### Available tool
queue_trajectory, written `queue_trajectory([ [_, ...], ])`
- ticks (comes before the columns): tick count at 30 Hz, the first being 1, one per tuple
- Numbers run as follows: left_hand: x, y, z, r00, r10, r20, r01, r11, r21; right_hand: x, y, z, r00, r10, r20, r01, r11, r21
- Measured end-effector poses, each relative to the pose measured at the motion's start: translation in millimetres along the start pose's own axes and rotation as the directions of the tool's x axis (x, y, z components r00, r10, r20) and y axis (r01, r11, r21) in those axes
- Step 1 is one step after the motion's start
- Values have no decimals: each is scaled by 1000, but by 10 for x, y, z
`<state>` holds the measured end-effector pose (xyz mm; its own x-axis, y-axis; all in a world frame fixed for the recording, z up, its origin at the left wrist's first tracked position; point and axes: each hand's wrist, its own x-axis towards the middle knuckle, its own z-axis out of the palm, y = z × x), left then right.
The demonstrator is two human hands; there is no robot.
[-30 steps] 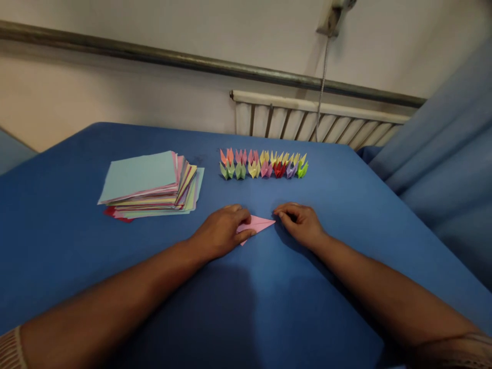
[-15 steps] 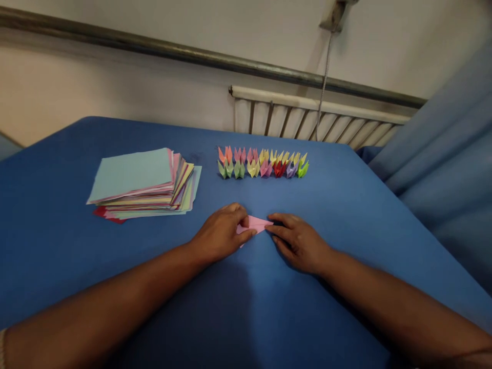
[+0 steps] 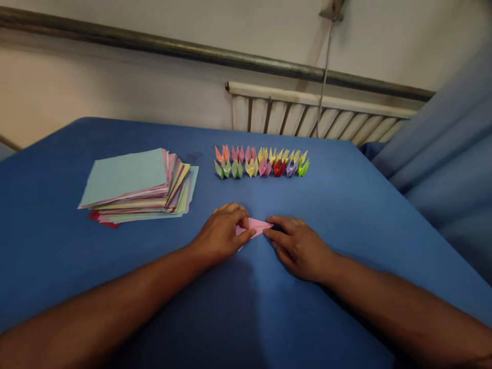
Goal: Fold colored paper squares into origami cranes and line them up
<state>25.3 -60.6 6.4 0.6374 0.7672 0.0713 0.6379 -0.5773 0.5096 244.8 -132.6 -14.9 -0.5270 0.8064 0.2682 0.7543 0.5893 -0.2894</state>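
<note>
A piece of folded pink origami paper point(image 3: 258, 225) lies on the blue table, its narrow tip pointing right. My left hand point(image 3: 223, 230) is closed over its left part, thumb on the near side and fingers curled on the far side, which hides that end. At the tip, my right hand point(image 3: 298, 245) has its fingertips on either side of the point, touching the edges. Beyond the hands stand two rows of small folded paper cranes point(image 3: 251, 168) in orange, pink, yellow, green, red and purple.
A stack of coloured paper sheets point(image 3: 126, 177), light blue on top, sits at the left of the blue table point(image 3: 215, 318). Behind the table are a radiator point(image 3: 284, 95), a metal pipe point(image 3: 192, 54) and a hanging cord point(image 3: 326, 72). A blue curtain point(image 3: 453, 133) hangs at right.
The view has shifted slightly. My left hand keeps its hold on the pink paper, while my right fingertips have moved slightly along its tip.
</note>
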Motion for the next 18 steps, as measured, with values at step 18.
queue_trajectory([
  [18, 11, -32, 32, 1000, -24, -3, 24, 999, -39, -4, -13, 2, 999, -30, 11, 30, 999, -41],
])
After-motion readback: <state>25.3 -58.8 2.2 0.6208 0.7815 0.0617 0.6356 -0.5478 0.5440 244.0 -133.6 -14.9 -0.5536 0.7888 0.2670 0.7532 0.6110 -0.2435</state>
